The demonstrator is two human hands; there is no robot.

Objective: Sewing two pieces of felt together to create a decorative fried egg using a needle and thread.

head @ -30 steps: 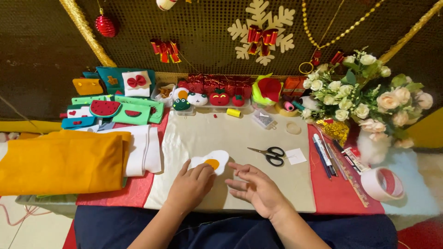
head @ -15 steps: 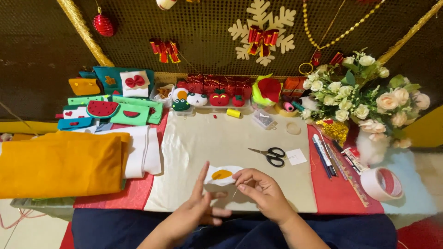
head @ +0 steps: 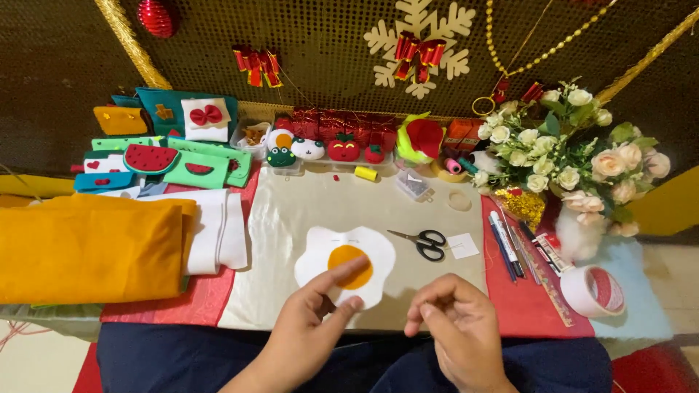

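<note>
The left hand [head: 309, 327] pinches the felt egg [head: 346, 263] at its lower edge, thumb on the orange yolk, holding it just above the desk [head: 306, 211]. The right hand [head: 455, 324] is loosely curled, seemingly empty. Scissors [head: 422, 241] lie beside. The egg looks cut and assembled; any stitching remains unclear.

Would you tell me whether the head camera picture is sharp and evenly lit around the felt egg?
Head view: the felt egg and scissors are sharp and evenly lit; the right hand looks slightly soft; the left hand casts only faint shadow; the mesh backdrop stays dim.
</note>
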